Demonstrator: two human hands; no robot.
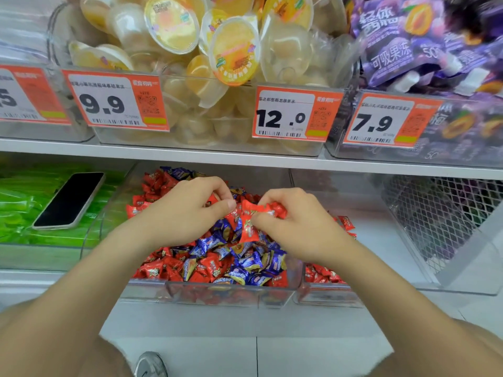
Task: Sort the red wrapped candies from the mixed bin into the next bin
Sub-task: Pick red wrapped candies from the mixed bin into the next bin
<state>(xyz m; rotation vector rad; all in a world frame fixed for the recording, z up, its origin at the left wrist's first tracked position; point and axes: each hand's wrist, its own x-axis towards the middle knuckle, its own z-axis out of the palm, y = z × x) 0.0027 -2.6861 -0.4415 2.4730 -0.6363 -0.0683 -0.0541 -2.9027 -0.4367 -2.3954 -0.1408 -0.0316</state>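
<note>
Pinching red candies (262,210), both hands

Holding a bunch at right hand (296,227) fingertips, one dangling under the thumb, above the mixed bin (231,295). Pinching another with left hand (187,213). Only a few lying in next bin (326,295), just right of it; many left among blues (253,263): early going, seemingly.

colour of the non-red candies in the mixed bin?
Blue candies, yellow markings on the wrappers, in the mixed bin. Best in the head view.
</note>
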